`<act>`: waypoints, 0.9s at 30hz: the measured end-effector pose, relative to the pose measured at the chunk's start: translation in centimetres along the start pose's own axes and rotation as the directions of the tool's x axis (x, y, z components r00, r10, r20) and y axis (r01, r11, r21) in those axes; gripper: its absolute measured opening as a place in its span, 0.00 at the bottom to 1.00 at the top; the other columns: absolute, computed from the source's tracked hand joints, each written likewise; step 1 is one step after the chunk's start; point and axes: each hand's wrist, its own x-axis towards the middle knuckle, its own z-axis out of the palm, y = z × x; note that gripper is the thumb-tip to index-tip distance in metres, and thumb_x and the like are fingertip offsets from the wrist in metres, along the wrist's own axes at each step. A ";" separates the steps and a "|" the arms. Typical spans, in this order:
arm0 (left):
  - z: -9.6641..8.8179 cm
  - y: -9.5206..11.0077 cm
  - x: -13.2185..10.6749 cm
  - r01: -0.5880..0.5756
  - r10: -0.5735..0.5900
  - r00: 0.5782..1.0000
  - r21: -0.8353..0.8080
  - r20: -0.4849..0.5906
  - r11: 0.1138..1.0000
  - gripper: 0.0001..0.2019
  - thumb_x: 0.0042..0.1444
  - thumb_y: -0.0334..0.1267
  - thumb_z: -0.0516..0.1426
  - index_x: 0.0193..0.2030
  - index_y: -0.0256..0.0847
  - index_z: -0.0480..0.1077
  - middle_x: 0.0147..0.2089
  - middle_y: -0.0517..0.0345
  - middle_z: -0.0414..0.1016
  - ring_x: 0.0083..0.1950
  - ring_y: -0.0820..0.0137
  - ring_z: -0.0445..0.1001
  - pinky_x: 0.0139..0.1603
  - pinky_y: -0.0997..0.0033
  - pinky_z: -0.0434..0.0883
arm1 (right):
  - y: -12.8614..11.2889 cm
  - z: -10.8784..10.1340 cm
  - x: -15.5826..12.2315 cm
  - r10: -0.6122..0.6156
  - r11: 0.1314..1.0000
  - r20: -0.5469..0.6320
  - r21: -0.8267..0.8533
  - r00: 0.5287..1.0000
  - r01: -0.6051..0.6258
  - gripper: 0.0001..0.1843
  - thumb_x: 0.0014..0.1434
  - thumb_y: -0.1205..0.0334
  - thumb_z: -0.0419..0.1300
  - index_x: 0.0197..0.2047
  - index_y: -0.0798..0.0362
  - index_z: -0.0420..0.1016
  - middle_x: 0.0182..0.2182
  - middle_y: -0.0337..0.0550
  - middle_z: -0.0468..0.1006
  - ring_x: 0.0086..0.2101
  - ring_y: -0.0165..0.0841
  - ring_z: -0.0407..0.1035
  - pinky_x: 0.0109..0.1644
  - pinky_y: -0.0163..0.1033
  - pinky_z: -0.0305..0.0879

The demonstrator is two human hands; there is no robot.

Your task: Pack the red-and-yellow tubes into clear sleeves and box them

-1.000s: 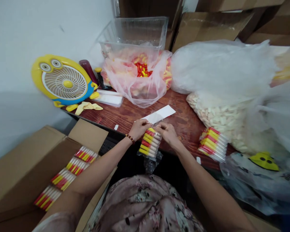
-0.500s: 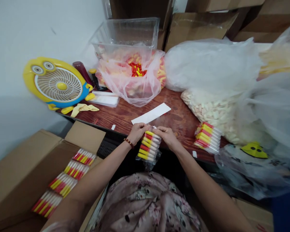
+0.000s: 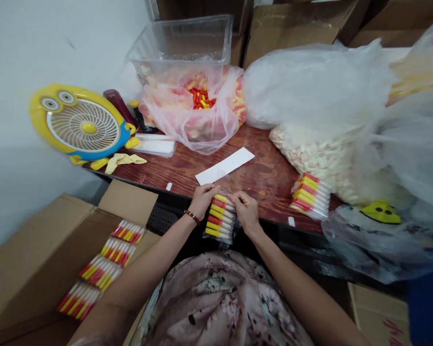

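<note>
Between my hands, at the table's front edge, hangs a clear plastic packet with a row of red, yellow and white sticks in it. My left hand pinches its upper left corner, a beaded bracelet on the wrist. At the upper right side, my right hand has its fingers closed on the film. Just beyond my hands a white paper strip lies on the dark red wooden table. A similar filled packet rests on the table to the right.
On the left, an open cardboard box holds several packets. A yellow fan stands beside a yellow cloth. Behind are a pink bag of red and yellow pieces and a clear bin. A bag of white pieces sits right.
My right hand has moved slightly down, from the packet's top edge to its right side, and its fingers have curled more. The view has shifted a little.
</note>
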 end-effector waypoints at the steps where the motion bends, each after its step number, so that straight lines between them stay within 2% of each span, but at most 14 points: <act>1: 0.0 -0.2 0.0 0.012 -0.012 1.000 -0.014 -0.022 1.000 0.17 0.42 0.48 0.64 0.24 0.36 0.69 0.22 0.64 0.66 0.24 0.78 0.62 0.27 0.76 0.59 | -0.2 0.1 -0.2 -0.035 0.999 -0.008 -0.026 0.999 0.034 0.17 0.57 0.52 0.56 0.22 0.52 0.67 0.22 0.37 0.65 0.26 0.30 0.59 0.32 0.36 0.55; 4: 0.1 -0.6 -0.2 0.020 -0.022 0.998 -0.024 -0.067 1.000 0.16 0.42 0.48 0.64 0.23 0.36 0.68 0.21 0.64 0.65 0.23 0.78 0.61 0.26 0.76 0.58 | -0.2 0.2 -0.5 -0.088 0.993 -0.015 -0.074 0.996 0.087 0.17 0.59 0.54 0.53 0.21 0.51 0.64 0.22 0.37 0.63 0.26 0.30 0.58 0.32 0.36 0.55; 8: -0.2 -0.7 -0.7 -0.042 0.045 0.998 0.059 -0.041 0.997 0.17 0.44 0.48 0.63 0.22 0.35 0.69 0.20 0.64 0.64 0.23 0.79 0.59 0.26 0.76 0.55 | 0.2 -0.8 -0.2 0.015 1.000 0.110 0.005 0.994 -0.016 0.16 0.58 0.51 0.55 0.23 0.51 0.66 0.21 0.37 0.65 0.25 0.30 0.60 0.31 0.35 0.57; 9: -0.4 -0.6 -0.9 -0.040 0.042 0.998 0.063 -0.035 0.997 0.16 0.44 0.48 0.64 0.23 0.35 0.69 0.21 0.64 0.65 0.23 0.79 0.59 0.26 0.76 0.55 | 0.1 -1.3 -0.3 0.045 0.998 0.100 0.034 0.994 -0.049 0.15 0.58 0.50 0.55 0.26 0.51 0.68 0.22 0.37 0.67 0.25 0.31 0.62 0.31 0.35 0.59; 11: -0.8 -0.4 -1.3 -0.033 0.035 0.999 0.058 -0.033 0.998 0.15 0.44 0.47 0.64 0.24 0.35 0.71 0.22 0.64 0.67 0.24 0.78 0.60 0.27 0.76 0.56 | -0.4 -2.5 -0.7 0.046 0.999 -0.036 0.024 0.998 -0.045 0.13 0.59 0.50 0.56 0.35 0.51 0.70 0.27 0.39 0.73 0.29 0.33 0.66 0.34 0.37 0.63; 13: -1.0 -0.2 -1.8 -0.032 0.035 0.999 0.076 -0.033 0.997 0.14 0.43 0.45 0.65 0.25 0.35 0.72 0.23 0.63 0.69 0.25 0.77 0.62 0.28 0.76 0.58 | -1.4 -3.6 -1.5 -0.100 0.990 -0.137 -0.112 0.986 0.085 0.11 0.60 0.52 0.56 0.39 0.51 0.71 0.33 0.44 0.76 0.35 0.36 0.70 0.41 0.40 0.66; 14: -1.0 -0.2 -2.1 -0.032 0.035 0.999 0.096 -0.027 0.995 0.13 0.43 0.45 0.65 0.26 0.35 0.73 0.24 0.62 0.70 0.26 0.76 0.64 0.29 0.75 0.60 | -2.0 -3.9 -2.0 -0.218 0.960 -0.092 -0.200 0.972 0.196 0.10 0.61 0.54 0.56 0.39 0.50 0.72 0.35 0.45 0.77 0.38 0.37 0.70 0.44 0.42 0.66; 16: -0.8 -0.3 -2.6 -0.033 0.034 0.999 0.128 -0.009 0.991 0.12 0.42 0.43 0.65 0.28 0.34 0.75 0.26 0.59 0.73 0.28 0.74 0.67 0.31 0.75 0.62 | -2.8 -4.2 -2.9 -0.430 0.830 0.166 -0.314 0.887 0.461 0.07 0.62 0.57 0.56 0.38 0.50 0.73 0.38 0.47 0.78 0.43 0.38 0.71 0.51 0.45 0.63; 18: -0.6 -0.5 -3.2 -0.018 0.018 1.000 0.112 0.001 0.994 0.13 0.42 0.43 0.66 0.29 0.34 0.76 0.28 0.58 0.74 0.29 0.74 0.68 0.32 0.75 0.63 | -3.2 -4.2 -3.6 -0.518 0.688 0.404 -0.327 0.754 0.648 0.07 0.62 0.60 0.57 0.42 0.50 0.74 0.41 0.46 0.79 0.46 0.39 0.70 0.55 0.49 0.59; 19: -0.5 -0.6 -3.4 0.000 0.000 1.000 0.089 0.002 0.996 0.13 0.41 0.43 0.66 0.28 0.34 0.75 0.27 0.58 0.74 0.29 0.74 0.67 0.32 0.75 0.63 | -3.1 -4.1 -3.8 -0.525 0.643 0.467 -0.331 0.712 0.691 0.08 0.62 0.60 0.57 0.44 0.50 0.73 0.43 0.46 0.79 0.46 0.39 0.71 0.57 0.50 0.57; 21: -0.5 -0.8 -3.9 0.050 -0.050 0.999 0.040 0.013 0.998 0.14 0.40 0.44 0.67 0.28 0.34 0.74 0.26 0.60 0.73 0.27 0.76 0.66 0.30 0.76 0.62 | -2.8 -4.2 -4.1 -0.533 0.612 0.493 -0.336 0.687 0.716 0.10 0.63 0.61 0.57 0.47 0.50 0.72 0.44 0.47 0.79 0.45 0.38 0.71 0.56 0.51 0.58; 24: -0.6 -0.7 -4.5 0.070 -0.072 0.997 0.030 0.041 0.997 0.15 0.41 0.45 0.66 0.28 0.34 0.73 0.24 0.61 0.71 0.24 0.77 0.64 0.27 0.77 0.61 | -2.3 -4.8 -4.5 -0.571 0.687 0.329 -0.309 0.752 0.657 0.07 0.62 0.62 0.57 0.44 0.50 0.73 0.42 0.46 0.79 0.44 0.37 0.71 0.53 0.49 0.62; 25: -0.6 -0.6 -4.8 0.047 -0.049 0.998 0.045 0.038 0.998 0.15 0.42 0.45 0.66 0.28 0.34 0.73 0.23 0.62 0.70 0.24 0.77 0.64 0.27 0.77 0.61 | -2.3 -5.1 -4.7 -0.553 0.749 0.213 -0.297 0.805 0.593 0.06 0.62 0.62 0.58 0.43 0.50 0.72 0.41 0.46 0.78 0.43 0.37 0.71 0.52 0.48 0.63; 27: -0.4 -0.1 -5.3 -0.033 0.031 0.999 0.093 0.021 0.995 0.14 0.46 0.45 0.64 0.30 0.35 0.73 0.24 0.62 0.71 0.26 0.76 0.65 0.29 0.77 0.62 | -2.1 -5.5 -5.1 -0.393 0.901 -0.043 -0.218 0.918 0.375 0.09 0.59 0.60 0.61 0.43 0.51 0.71 0.40 0.46 0.77 0.41 0.37 0.71 0.47 0.45 0.67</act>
